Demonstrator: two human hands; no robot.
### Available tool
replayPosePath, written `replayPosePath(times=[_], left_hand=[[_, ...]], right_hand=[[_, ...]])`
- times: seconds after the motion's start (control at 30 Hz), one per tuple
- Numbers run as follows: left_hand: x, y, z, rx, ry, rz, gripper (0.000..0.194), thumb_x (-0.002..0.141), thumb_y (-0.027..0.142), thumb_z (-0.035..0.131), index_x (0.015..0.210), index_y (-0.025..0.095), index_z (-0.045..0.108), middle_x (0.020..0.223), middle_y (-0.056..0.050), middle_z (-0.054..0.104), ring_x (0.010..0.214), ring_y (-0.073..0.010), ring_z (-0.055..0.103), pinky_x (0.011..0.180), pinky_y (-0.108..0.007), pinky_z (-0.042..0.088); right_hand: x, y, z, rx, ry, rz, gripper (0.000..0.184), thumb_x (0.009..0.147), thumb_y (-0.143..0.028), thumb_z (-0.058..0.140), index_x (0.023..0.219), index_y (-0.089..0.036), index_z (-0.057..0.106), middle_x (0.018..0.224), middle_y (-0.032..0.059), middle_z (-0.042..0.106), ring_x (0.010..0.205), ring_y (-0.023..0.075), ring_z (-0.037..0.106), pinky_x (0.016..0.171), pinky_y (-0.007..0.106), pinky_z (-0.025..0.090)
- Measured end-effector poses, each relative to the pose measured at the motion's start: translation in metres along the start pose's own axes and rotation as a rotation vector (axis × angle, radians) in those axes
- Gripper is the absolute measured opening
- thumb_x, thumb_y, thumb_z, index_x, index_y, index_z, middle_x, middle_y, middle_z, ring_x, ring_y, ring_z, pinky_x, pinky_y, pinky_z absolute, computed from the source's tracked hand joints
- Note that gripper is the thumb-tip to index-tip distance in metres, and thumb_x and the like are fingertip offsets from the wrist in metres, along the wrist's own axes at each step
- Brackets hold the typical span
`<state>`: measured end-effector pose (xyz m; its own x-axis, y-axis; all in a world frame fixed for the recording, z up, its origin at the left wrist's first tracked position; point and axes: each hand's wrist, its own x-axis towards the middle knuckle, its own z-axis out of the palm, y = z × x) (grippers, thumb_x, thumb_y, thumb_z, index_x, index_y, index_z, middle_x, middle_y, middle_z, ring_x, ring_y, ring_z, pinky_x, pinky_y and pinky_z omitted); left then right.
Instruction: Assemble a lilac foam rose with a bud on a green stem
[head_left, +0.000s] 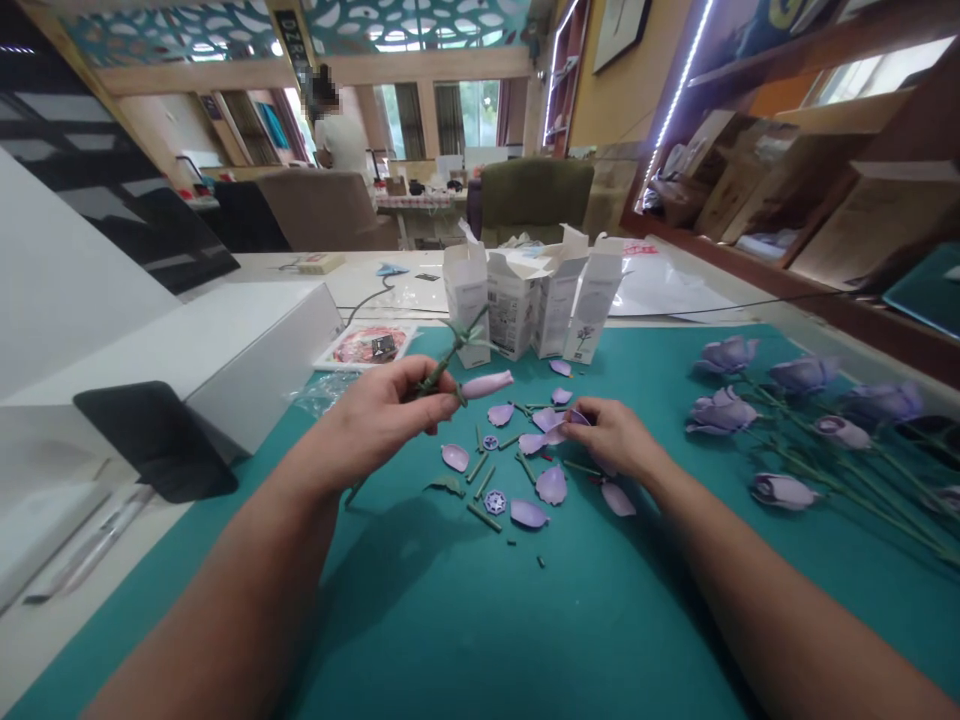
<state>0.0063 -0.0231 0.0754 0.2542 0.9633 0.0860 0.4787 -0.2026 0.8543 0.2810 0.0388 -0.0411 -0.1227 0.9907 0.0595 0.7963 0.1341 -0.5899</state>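
Observation:
My left hand (409, 400) is closed round the green stem of an artificial rose with a slim, rolled lilac bud (487, 385) pointing right. Above the fingers, a leafy green tip (471, 335) sticks up. My right hand (611, 432) pinches a lilac petal (576, 416) at the edge of a loose cluster of parts. Around it on the green mat lie several more petals (551, 485), short green stem pieces (484, 517), a round spoked lilac disc (494, 502) and a smaller disc (490, 442). A green leaf piece (448, 485) rests left of the larger disc.
Several lilac artificial roses (721, 410) lie on the mat at right. Opened white boxes (514, 310) stand at the mat's back edge. A dark phone-like slab (154, 440) leans against a white box (277, 350) at left. A person (343, 140) is in the background.

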Motion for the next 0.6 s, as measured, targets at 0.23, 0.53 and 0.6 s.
replayPosePath(times=[0.23,0.53,0.6], left_hand=[[0.012,0.014,0.003,-0.264,0.009,0.092,0.016,0.074,0.029,0.068,0.081,0.018,0.059,0.068,0.002,0.058,0.055,-0.0090,0.050,0.053,-0.023,0.041],[0.016,0.006,0.007,-0.489,0.015,0.122,0.018,0.070,0.026,0.072,0.078,0.017,0.058,0.059,0.004,0.056,0.054,-0.0089,0.051,0.051,-0.022,0.040],[0.016,0.004,0.007,-0.532,0.025,0.109,0.020,0.068,0.025,0.073,0.078,0.017,0.058,0.059,0.004,0.057,0.053,-0.0089,0.051,0.051,-0.022,0.040]], right_hand=[[0.003,0.008,0.005,0.138,0.017,0.044,0.019,0.070,-0.029,0.056,0.080,-0.020,0.070,0.054,-0.0037,0.053,0.051,0.0129,0.045,0.050,0.025,0.031],[0.003,0.006,0.004,0.329,0.087,0.043,0.023,0.066,-0.042,0.061,0.069,-0.020,0.064,0.066,0.0004,0.061,0.058,0.0138,0.049,0.055,0.027,0.038],[0.003,-0.002,-0.002,0.404,0.118,0.022,0.026,0.067,-0.046,0.060,0.069,-0.020,0.059,0.065,-0.0003,0.059,0.060,0.0143,0.052,0.058,0.027,0.041]])
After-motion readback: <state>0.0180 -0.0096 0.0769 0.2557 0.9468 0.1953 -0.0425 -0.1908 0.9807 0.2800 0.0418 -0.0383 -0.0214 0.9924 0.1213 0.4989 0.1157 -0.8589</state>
